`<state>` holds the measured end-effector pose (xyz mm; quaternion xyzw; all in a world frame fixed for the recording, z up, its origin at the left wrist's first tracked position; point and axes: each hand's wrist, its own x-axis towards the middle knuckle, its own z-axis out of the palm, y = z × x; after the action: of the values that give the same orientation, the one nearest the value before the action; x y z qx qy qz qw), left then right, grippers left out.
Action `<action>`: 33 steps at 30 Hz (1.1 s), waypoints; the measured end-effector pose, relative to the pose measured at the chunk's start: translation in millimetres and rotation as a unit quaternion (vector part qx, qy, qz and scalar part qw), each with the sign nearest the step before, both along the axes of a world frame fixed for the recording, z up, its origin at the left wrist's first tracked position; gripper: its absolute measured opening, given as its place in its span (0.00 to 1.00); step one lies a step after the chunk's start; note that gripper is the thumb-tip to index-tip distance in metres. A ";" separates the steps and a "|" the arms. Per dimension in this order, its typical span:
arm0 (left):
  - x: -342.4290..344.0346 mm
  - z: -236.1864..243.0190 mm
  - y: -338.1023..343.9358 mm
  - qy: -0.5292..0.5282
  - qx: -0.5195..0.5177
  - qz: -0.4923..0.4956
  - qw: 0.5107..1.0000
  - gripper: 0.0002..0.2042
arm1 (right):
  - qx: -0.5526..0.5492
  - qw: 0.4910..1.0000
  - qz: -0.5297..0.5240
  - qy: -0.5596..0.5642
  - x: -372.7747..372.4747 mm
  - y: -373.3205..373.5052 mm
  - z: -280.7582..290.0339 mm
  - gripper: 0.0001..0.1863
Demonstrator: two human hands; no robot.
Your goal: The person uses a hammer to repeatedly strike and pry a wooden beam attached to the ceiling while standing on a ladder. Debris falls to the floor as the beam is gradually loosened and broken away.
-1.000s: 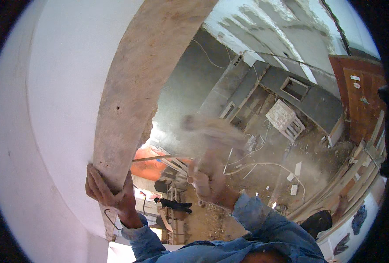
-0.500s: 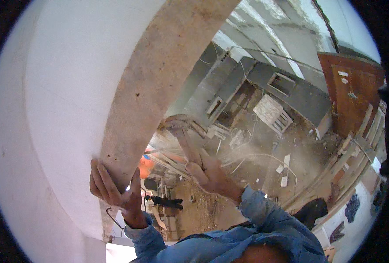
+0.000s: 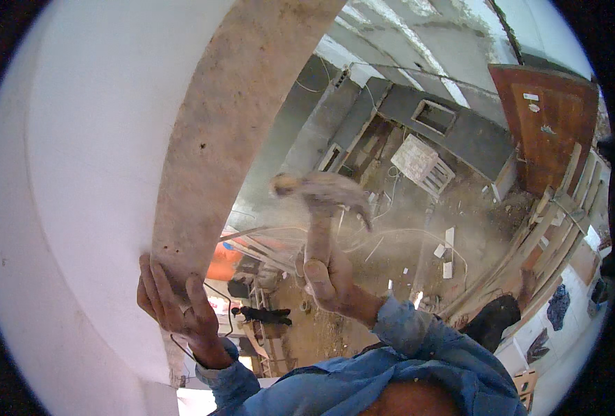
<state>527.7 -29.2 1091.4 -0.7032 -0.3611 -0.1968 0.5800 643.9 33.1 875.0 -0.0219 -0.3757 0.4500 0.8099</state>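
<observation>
In my right hand (image 3: 333, 283) is a claw hammer (image 3: 325, 192), gripped by its handle, its head raised and blurred by motion. The hammer is apart from a long brown board (image 3: 217, 132) that lies along a white surface (image 3: 106, 132). My left hand (image 3: 179, 305) grips the board's near end, with the fingers over one edge and the thumb at the other. Small dark holes or nail marks dot the board's face. A bent dark metal rod (image 3: 228, 305) shows beside my left wrist.
Far below lies a dusty floor with rubble and a pale slatted crate (image 3: 418, 161). Long timber poles (image 3: 529, 256) are stacked at right, near a brown door (image 3: 547, 132). An orange object (image 3: 224, 262) and another person in dark clothing (image 3: 266, 316) are below left.
The hammer has swung away from the board's edge, to the right and upward, still in my right hand. My left hand stays on the board's end. The view has shifted slightly.
</observation>
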 end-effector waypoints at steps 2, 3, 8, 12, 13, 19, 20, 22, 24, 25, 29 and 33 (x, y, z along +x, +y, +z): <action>-0.9 1.7 -2.6 -0.004 -0.006 0.006 1.000 0.26 | -0.016 0.990 -0.022 -0.140 -1.9 -0.4 1.4 0.15; -1.0 2.9 -2.8 -0.009 -0.009 0.005 1.000 0.27 | -0.003 0.975 -0.091 -0.201 -2.3 -1.5 2.5 0.15; -0.7 7.3 -3.5 -0.018 -0.032 -0.022 0.999 0.27 | -0.036 0.995 0.083 -0.043 -6.5 -6.3 7.4 0.16; 0.4 6.6 -5.1 -0.034 -0.027 -0.025 0.999 0.28 | -0.015 0.991 -0.003 -0.134 -10.0 1.5 4.4 0.15; 0.8 6.3 -4.3 -0.058 -0.032 -0.025 0.997 0.28 | -0.009 0.979 -0.061 -0.194 -9.9 3.3 3.0 0.15; -6.3 8.8 -3.0 -0.077 -0.035 -0.060 0.995 0.31 | -0.040 0.996 0.027 0.069 -13.7 7.2 6.4 0.15; -7.8 9.6 -2.5 -0.073 -0.032 -0.056 0.995 0.30 | -0.056 0.997 0.017 0.042 -13.9 6.2 9.5 0.15; -10.6 10.6 -0.9 -0.073 -0.042 -0.064 0.994 0.30 | -0.036 0.992 -0.066 -0.097 -11.5 8.6 14.0 0.15; -12.4 11.0 -0.3 -0.062 -0.044 -0.076 0.994 0.29 | -0.046 0.997 0.007 -0.066 -6.1 8.8 15.4 0.15; -12.9 9.7 3.4 -0.063 -0.043 -0.089 0.993 0.29 | -0.086 0.994 0.041 -0.045 -2.6 10.0 16.2 0.15; -13.9 8.1 7.7 -0.078 -0.048 -0.131 0.987 0.28 | -0.067 0.960 0.231 0.145 5.9 5.6 20.1 0.15; -12.9 8.0 8.7 -0.079 -0.052 -0.130 0.987 0.28 | -0.069 0.966 0.248 0.016 11.3 4.5 21.6 0.15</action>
<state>514.8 -20.6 1099.4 -0.7559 -0.3205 -0.3063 0.4817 655.2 37.6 896.6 0.0235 -0.3242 0.6616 0.6758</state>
